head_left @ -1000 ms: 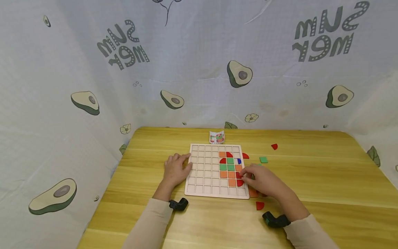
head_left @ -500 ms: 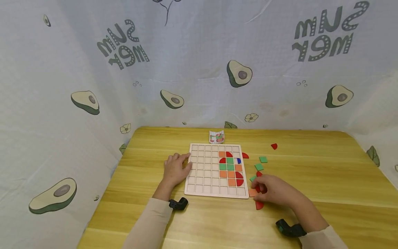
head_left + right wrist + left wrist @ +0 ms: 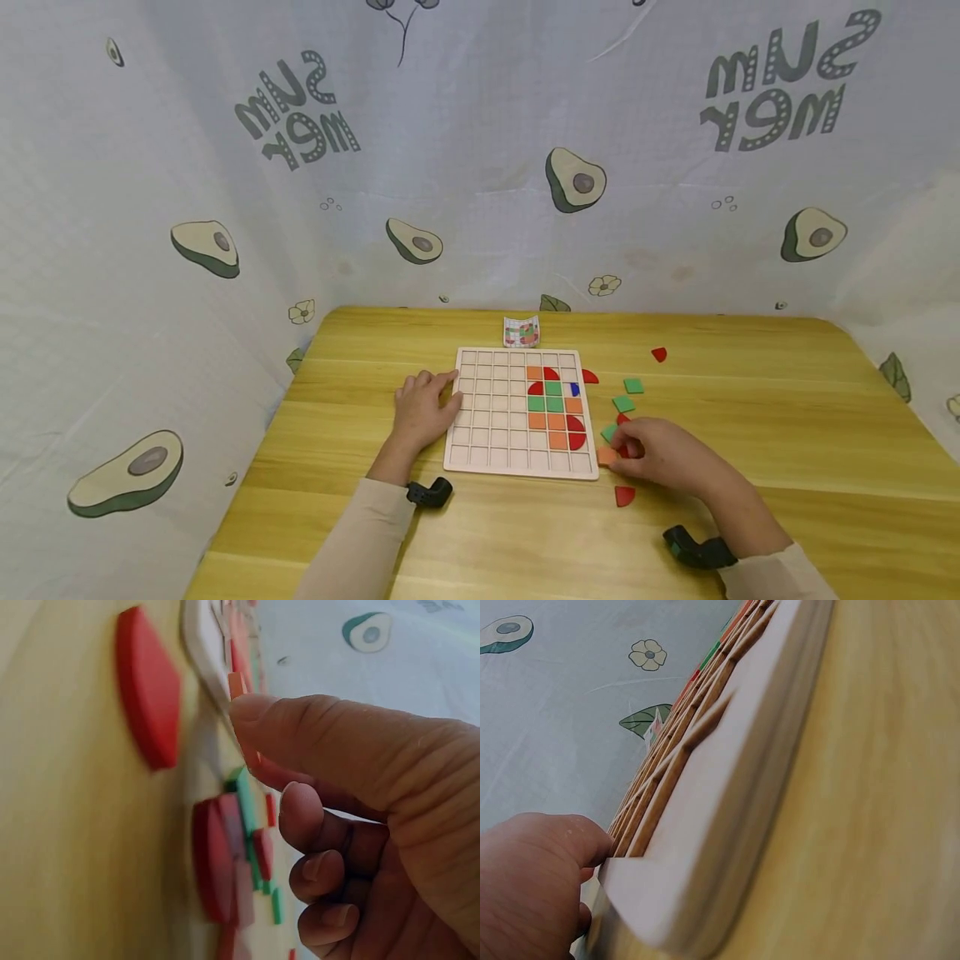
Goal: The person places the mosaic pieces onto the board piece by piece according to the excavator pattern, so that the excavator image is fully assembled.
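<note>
A pale wooden grid board [image 3: 480, 457] lies on the table, with orange, green, red and blue pieces in cells on its right side. My left hand [image 3: 423, 410] rests at the board's left edge, its thumb and index finger touching the rim and spread apart. Just off the board's lower right, my right hand [image 3: 663, 454] pinches an orange square tile [image 3: 606, 456] between thumb and fingertip. In the right wrist view that tile [image 3: 237, 684] is tilted, partly hidden behind the thumb; the other fingers curl loosely.
Loose green square tiles [image 3: 633, 386] and red quarter-round pieces [image 3: 625, 497] lie right of the board, some partly covered by the right hand. Behind the board stands a small curled pattern card [image 3: 521, 332]. A printed curtain [image 3: 480, 167] hangs beyond the table [image 3: 787, 400].
My right hand has left a red piece at the board's right side, moved right and down to the loose pieces, and taken hold of an orange tile. The left hand has stayed put.
</note>
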Demonstrator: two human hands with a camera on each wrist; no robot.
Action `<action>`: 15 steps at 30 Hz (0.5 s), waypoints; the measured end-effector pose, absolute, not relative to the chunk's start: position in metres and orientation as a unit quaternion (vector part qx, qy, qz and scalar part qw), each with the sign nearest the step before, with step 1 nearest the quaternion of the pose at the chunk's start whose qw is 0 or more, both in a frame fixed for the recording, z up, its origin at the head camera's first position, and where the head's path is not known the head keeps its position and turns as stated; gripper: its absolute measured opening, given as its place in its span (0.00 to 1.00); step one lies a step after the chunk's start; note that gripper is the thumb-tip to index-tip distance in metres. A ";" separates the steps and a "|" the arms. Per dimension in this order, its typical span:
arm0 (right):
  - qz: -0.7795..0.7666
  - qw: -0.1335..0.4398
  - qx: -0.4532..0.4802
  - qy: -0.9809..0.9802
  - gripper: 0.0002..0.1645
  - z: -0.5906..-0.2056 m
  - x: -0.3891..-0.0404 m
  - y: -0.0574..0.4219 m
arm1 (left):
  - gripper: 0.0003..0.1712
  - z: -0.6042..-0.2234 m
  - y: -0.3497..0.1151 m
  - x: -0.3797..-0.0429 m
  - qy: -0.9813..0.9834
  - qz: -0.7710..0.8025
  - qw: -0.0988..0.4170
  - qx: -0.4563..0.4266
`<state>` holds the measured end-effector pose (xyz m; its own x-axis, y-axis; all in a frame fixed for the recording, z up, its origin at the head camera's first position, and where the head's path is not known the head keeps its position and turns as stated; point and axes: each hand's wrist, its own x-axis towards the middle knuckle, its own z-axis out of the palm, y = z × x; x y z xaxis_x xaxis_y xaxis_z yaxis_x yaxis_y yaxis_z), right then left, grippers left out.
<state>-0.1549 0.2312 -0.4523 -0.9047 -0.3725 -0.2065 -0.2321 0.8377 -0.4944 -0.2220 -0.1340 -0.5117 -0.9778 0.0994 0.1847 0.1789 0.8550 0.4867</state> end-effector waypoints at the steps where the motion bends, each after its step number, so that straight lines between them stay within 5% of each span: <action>1: -0.233 0.141 -0.166 0.948 0.13 -0.452 -0.155 0.229 | 0.26 -0.512 -0.134 -0.222 -0.960 -0.260 0.078 -0.073; 15: -0.220 0.095 -0.224 0.944 0.13 -0.454 -0.162 0.168 | 0.26 -0.510 -0.134 -0.222 -0.960 -0.262 0.072 -0.071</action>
<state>-0.1619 0.1682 -0.4538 -0.8811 -0.4659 -0.0808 -0.3821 0.8022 -0.4588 -0.2218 -0.1341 -0.5102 -0.9796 0.0986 0.1750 0.1739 0.8525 0.4930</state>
